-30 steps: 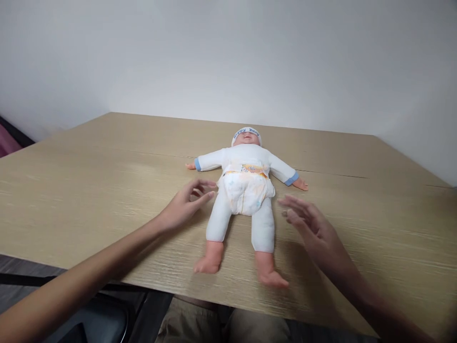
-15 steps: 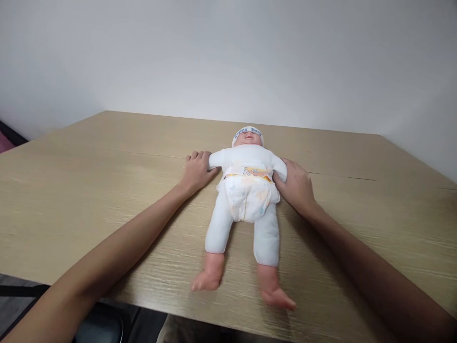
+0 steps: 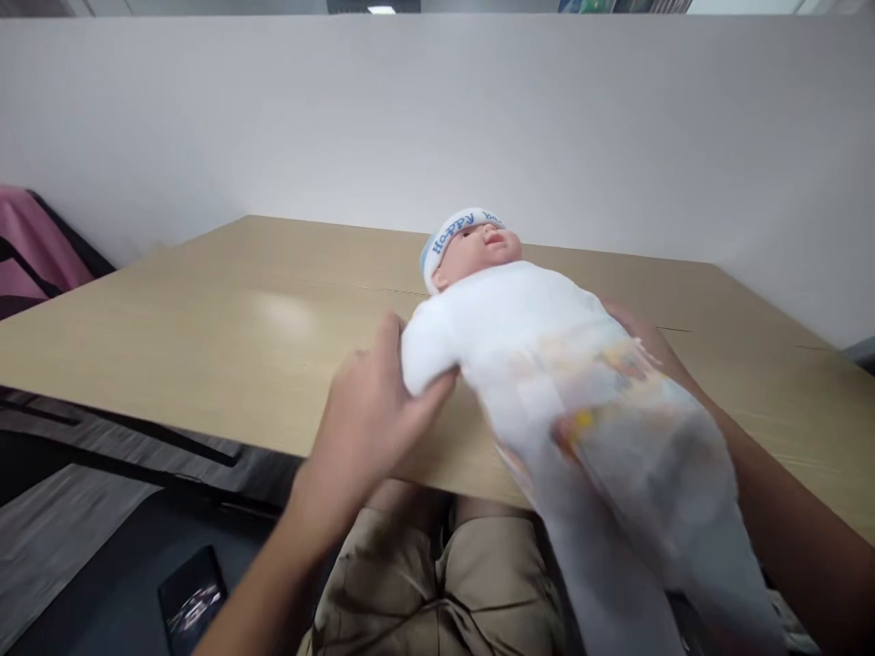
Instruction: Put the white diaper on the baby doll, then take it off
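A baby doll [image 3: 540, 355] in a white suit, a printed diaper and a white headband with blue letters is lifted off the wooden table [image 3: 205, 337], tilted with its head away from me and its legs toward me. My left hand [image 3: 369, 410] is closed around the doll's arm and side under the shoulder. My right hand [image 3: 643, 342] holds the doll's other side from behind; only part of it shows past the body. The doll's lower legs are blurred and run off the bottom of the picture.
A white wall stands behind the table. A pink and black object [image 3: 41, 255] sits at the far left. A dark phone [image 3: 191, 597] lies on the floor below the table's front edge. My lap in khaki trousers [image 3: 424, 583] is under the doll.
The doll lay flat on the table with my hands reaching in, then gripping its sides. Now it is raised and pulled toward me, and the view has shifted upward.
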Available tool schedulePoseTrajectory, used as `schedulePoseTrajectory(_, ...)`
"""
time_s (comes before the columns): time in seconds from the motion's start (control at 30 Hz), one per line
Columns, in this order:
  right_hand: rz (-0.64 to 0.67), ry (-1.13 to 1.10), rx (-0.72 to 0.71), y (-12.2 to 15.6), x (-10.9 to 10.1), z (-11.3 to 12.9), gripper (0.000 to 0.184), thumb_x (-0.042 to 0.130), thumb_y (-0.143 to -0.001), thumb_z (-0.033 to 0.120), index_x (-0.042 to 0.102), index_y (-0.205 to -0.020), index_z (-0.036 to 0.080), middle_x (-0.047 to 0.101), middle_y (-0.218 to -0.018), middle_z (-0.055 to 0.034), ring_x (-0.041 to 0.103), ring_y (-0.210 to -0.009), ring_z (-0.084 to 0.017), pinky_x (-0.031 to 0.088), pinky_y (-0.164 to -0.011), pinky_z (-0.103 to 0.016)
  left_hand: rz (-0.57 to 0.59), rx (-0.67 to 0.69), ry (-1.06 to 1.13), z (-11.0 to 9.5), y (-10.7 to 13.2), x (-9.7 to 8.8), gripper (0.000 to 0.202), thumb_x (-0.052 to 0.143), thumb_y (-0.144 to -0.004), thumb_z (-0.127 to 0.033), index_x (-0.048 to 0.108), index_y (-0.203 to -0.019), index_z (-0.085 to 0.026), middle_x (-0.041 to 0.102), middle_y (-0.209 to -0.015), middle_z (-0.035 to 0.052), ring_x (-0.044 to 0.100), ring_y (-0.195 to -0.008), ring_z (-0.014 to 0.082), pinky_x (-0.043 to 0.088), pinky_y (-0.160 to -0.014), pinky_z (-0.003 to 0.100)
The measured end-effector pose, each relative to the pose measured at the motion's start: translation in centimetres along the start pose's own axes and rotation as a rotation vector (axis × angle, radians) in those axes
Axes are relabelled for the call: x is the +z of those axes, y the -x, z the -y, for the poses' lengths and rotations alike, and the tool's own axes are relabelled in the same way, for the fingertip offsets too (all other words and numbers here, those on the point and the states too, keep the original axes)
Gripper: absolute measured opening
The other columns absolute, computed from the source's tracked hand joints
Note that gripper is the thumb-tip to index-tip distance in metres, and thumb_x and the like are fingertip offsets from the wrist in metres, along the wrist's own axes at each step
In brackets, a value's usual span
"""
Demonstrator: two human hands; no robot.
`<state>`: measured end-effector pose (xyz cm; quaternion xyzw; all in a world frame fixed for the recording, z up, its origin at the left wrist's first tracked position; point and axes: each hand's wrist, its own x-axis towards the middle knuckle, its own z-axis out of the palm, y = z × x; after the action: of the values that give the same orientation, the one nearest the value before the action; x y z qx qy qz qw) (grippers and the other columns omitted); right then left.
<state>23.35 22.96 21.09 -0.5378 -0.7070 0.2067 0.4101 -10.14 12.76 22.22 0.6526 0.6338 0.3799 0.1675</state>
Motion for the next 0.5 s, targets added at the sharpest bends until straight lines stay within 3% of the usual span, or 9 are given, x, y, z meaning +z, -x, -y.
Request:
schedulePoseTrajectory(0.07, 0.074, -0.035, -0.030, 3.0, -1.2, 1.5, 0.051, 0.074, -0.085, 0.039, 0.080, -0.132, 0.020, 0.081, -0.136, -0.0131, 0.074, -0.124, -0.036, 0.057, -0.102, -0.045, -0.013, -0.009, 0.036, 0.3, 6.7, 0.1, 0.049, 0.076, -0.090, -0.068, 0.057, -0.112, -0.029, 0.067, -0.093, 0.0088, 0.065, -0.095, 0.0392, 0.048, -0.083, 0.047)
schedulePoseTrajectory(0.1, 0.105, -0.033, -0.041, 4.8, -1.6, 2.2, 0.053, 0.073, -0.086, 0.039, 0.079, -0.136, 0.022, 0.079, -0.139, -0.0122, 0.073, -0.127, -0.037, 0.056, -0.105, -0.047, 0.043, -0.019, 0.049, 1.1, 10.1, 0.3, 0.050, 0.077, -0.089, -0.068, 0.059, -0.116, -0.030, 0.070, -0.100, 0.0110, 0.065, -0.096, 0.0397, 0.049, -0.083, 0.050)
schedulePoseTrajectory(0.2, 0.177, 0.018, -0.082, 10.9, -2.2, 4.6, 0.053, 0.071, -0.088, 0.035, 0.078, -0.141, 0.031, 0.081, -0.137, -0.0060, 0.074, -0.125, -0.037, 0.057, -0.109, -0.051, 0.398, -0.092, -0.001, 4.9, 19.2, 1.0, 0.069, 0.074, -0.085, -0.065, 0.062, -0.146, -0.034, 0.074, -0.122, 0.0162, 0.070, -0.113, 0.0482, 0.056, -0.091, 0.061)
schedulePoseTrajectory(0.27, 0.280, 0.048, -0.127, 15.4, -1.8, 6.0, 0.052, 0.069, -0.088, 0.029, 0.079, -0.139, 0.036, 0.082, -0.134, -0.0021, 0.076, -0.122, -0.035, 0.058, -0.109, -0.049, 0.631, -0.143, -0.038, 7.7, 24.0, 0.8, 0.084, 0.075, -0.079, -0.064, 0.058, -0.159, -0.044, 0.076, -0.132, 0.0150, 0.069, -0.125, 0.0536, 0.058, -0.092, 0.066)
schedulePoseTrajectory(0.4, 0.465, 0.039, -0.150, 22.8, 1.4, 7.0, 0.049, 0.069, -0.093, 0.026, 0.078, -0.139, 0.039, 0.081, -0.137, -0.0016, 0.073, -0.125, -0.033, 0.055, -0.111, -0.048, 0.718, -0.191, -0.061, 11.2, 29.7, -0.6, 0.099, 0.078, -0.068, -0.058, 0.052, -0.163, -0.055, 0.082, -0.125, 0.0093, 0.072, -0.124, 0.0564, 0.059, -0.088, 0.070)
schedulePoseTrajectory(0.5, 0.476, 0.043, -0.102, 25.7, 5.8, 5.4, 0.059, 0.065, -0.090, 0.020, 0.074, -0.146, 0.037, 0.079, -0.140, -0.0045, 0.072, -0.127, -0.033, 0.055, -0.110, -0.051, 0.757, -0.211, -0.071, 12.7, 31.1, -0.8, 0.112, 0.076, -0.067, -0.052, 0.039, -0.173, -0.048, 0.079, -0.138, 0.0090, 0.074, -0.125, 0.0519, 0.062, -0.096, 0.063)
